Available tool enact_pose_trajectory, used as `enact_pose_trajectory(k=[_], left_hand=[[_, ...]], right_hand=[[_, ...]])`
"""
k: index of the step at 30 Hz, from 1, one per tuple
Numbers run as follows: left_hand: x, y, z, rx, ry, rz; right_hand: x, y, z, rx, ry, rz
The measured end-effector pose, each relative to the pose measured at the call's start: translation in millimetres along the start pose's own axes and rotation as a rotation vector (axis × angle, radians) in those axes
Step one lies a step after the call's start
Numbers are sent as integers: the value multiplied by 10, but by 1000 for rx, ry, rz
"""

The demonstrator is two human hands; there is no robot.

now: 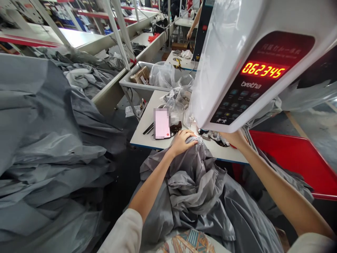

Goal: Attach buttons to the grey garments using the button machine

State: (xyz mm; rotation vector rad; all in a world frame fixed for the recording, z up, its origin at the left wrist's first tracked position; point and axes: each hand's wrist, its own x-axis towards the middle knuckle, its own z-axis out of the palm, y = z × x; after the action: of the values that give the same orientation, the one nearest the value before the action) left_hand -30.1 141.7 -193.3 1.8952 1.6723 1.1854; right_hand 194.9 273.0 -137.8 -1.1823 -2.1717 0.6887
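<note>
Grey fabric lies bunched over my lap and rises to the edge of the white worktable. My left hand is closed on a gathered fold of it, just below the lit working spot of the machine. My right hand reaches under the right side of the white machine head, near a pile of small metal parts. The machine head hides its fingers, so I cannot see whether they hold anything. A phone with a pale pink screen lies left of my left hand.
The machine's red display hangs close on the right. Heaped grey fabric fills the left side. A red bin stands at right. Behind the table is a grey trough with plastic bags. Another person's hand shows farther back.
</note>
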Motion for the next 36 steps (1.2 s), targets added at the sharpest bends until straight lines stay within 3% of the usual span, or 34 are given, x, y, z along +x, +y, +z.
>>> enact_pose_trajectory(k=[6, 10, 13, 17, 36], left_hand=[[3, 13, -8, -10, -5, -14], [3, 16, -9, 5, -15, -23], [1, 7, -3, 8, -11, -17], [4, -1, -1, 7, -3, -3], [4, -6, -18, -2, -17, -18]], right_hand=[[-342, -284, 99, 443, -101, 259], [-395, -397, 266, 492, -169, 269], [-381, -470, 410, 448, -170, 186], [-393, -580, 545, 219, -83, -4], [-459, -548, 694, -207, 144, -447]])
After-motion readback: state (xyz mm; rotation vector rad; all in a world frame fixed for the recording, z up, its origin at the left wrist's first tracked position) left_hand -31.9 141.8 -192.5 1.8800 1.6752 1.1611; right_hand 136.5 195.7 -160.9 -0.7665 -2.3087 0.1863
